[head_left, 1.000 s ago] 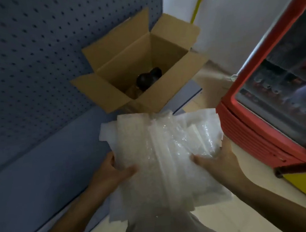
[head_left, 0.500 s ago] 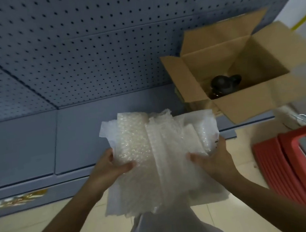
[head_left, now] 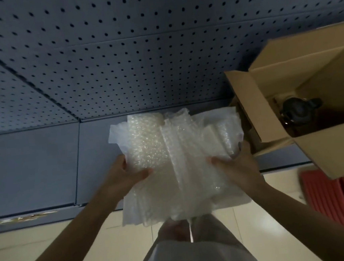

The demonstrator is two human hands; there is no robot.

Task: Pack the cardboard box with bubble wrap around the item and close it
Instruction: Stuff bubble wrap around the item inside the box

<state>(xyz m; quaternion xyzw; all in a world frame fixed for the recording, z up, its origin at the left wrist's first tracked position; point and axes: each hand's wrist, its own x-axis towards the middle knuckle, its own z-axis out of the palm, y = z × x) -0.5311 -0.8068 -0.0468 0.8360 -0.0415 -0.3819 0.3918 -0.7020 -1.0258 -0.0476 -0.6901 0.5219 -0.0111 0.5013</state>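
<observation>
Both hands (head_left: 127, 176) (head_left: 235, 166) grip bubble wrap (head_left: 178, 161) stack, thumbs on top.

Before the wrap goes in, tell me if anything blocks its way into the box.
Nothing visible does. The bubble wrap is held in both hands, left of the cardboard box, whose flaps stand open. Only the dark item sits inside, with room around it.
</observation>
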